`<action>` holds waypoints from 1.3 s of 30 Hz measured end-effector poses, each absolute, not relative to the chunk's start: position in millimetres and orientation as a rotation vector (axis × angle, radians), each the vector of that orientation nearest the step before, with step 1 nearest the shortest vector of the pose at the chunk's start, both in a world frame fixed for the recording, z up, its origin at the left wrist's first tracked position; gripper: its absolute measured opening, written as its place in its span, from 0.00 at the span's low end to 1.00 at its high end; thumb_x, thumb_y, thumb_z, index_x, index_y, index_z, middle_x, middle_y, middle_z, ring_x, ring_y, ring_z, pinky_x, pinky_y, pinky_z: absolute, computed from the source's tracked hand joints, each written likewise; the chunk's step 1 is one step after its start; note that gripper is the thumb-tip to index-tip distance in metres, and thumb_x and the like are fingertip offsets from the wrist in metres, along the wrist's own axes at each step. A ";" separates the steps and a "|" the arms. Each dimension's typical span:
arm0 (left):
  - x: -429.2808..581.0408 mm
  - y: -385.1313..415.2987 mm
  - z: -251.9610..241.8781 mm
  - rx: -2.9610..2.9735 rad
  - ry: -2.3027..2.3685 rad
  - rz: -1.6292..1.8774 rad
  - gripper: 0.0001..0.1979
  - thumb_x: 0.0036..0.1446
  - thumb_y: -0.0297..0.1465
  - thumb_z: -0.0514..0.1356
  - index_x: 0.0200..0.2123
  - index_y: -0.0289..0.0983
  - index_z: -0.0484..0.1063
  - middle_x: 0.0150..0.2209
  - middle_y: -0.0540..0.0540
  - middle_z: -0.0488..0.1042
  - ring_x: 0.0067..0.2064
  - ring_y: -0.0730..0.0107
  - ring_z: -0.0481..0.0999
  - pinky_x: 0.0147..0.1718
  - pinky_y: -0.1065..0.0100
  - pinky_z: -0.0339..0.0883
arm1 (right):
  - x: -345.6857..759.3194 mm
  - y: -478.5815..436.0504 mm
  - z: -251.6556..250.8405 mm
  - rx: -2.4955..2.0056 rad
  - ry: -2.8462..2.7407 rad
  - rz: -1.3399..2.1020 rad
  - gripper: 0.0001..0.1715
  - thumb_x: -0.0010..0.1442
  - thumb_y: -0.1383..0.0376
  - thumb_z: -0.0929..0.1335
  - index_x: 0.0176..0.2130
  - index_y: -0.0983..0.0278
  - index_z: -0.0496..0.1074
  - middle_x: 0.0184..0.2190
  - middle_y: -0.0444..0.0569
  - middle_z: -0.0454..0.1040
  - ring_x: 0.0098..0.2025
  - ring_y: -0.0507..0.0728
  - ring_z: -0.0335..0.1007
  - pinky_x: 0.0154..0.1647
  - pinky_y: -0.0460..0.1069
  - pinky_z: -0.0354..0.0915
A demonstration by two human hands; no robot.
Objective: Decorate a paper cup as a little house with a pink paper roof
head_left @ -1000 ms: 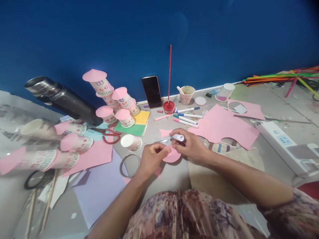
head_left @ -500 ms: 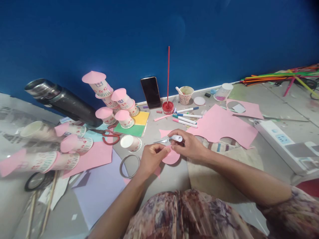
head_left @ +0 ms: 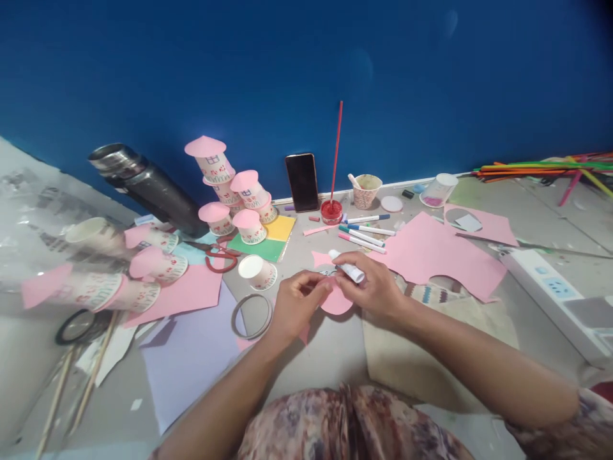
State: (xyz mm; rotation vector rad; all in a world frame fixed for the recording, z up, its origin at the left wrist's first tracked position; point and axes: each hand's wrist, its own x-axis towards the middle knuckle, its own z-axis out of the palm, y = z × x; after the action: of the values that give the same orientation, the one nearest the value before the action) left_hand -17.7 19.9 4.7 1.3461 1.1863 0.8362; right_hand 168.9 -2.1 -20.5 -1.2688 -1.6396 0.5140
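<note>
Between both hands is a round piece of pink paper [head_left: 336, 303], its upper edge covered by fingers. My left hand [head_left: 301, 300] pinches the paper's left side between thumb and fingers. On the other side my right hand [head_left: 366, 281] grips the paper's edge, and a white capped tube-like pen or glue stick [head_left: 348, 266] is tucked in the same hand. Part of a small pair of scissors [head_left: 329, 271] shows just behind the fingers. A decorated paper cup [head_left: 258, 273] lies tilted left of my left hand, above a roll of tape [head_left: 251, 316].
Paper cups with pink cone roofs [head_left: 215, 169] are stacked at the left, near a black flask [head_left: 148, 188] and red-handled scissors [head_left: 223, 260]. A phone [head_left: 302, 183] leans on the blue wall. Markers [head_left: 363, 241], cut pink paper [head_left: 431, 249] and a power strip [head_left: 558, 300] lie rightward.
The view has shifted, so the table items appear farther right. The white tube in my right hand has turned to a slant. Both hands stay on the pink paper.
</note>
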 end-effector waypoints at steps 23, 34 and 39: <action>-17.2 22.9 -21.9 1.982 1.034 1.336 0.10 0.64 0.30 0.63 0.29 0.38 0.77 0.28 0.50 0.78 0.32 0.70 0.75 0.35 0.69 0.68 | 179.6 5.8 -15.9 -1.249 -1.534 0.731 0.24 0.55 0.64 0.73 0.52 0.58 0.73 0.37 0.45 0.83 0.33 0.56 0.78 0.37 0.52 0.74; -23.2 25.3 -27.0 2.313 0.970 1.197 0.10 0.68 0.30 0.62 0.34 0.39 0.83 0.31 0.46 0.84 0.35 0.63 0.81 0.39 0.61 0.71 | 174.1 4.1 -34.0 -1.195 -1.877 0.270 0.19 0.64 0.68 0.68 0.54 0.57 0.76 0.48 0.51 0.85 0.45 0.61 0.83 0.43 0.53 0.76; -23.1 25.8 -32.9 2.257 1.054 1.191 0.08 0.67 0.32 0.63 0.41 0.40 0.84 0.38 0.44 0.87 0.40 0.60 0.84 0.44 0.59 0.74 | 178.4 9.8 -31.9 -1.220 -1.838 0.319 0.21 0.62 0.70 0.68 0.54 0.58 0.75 0.49 0.49 0.84 0.41 0.58 0.83 0.41 0.51 0.76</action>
State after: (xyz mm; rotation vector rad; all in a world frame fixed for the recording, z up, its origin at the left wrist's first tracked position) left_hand -23.1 25.8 -32.9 2.2569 1.0541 1.1913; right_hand 178.4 9.8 -31.9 -1.2195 -1.8383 0.3187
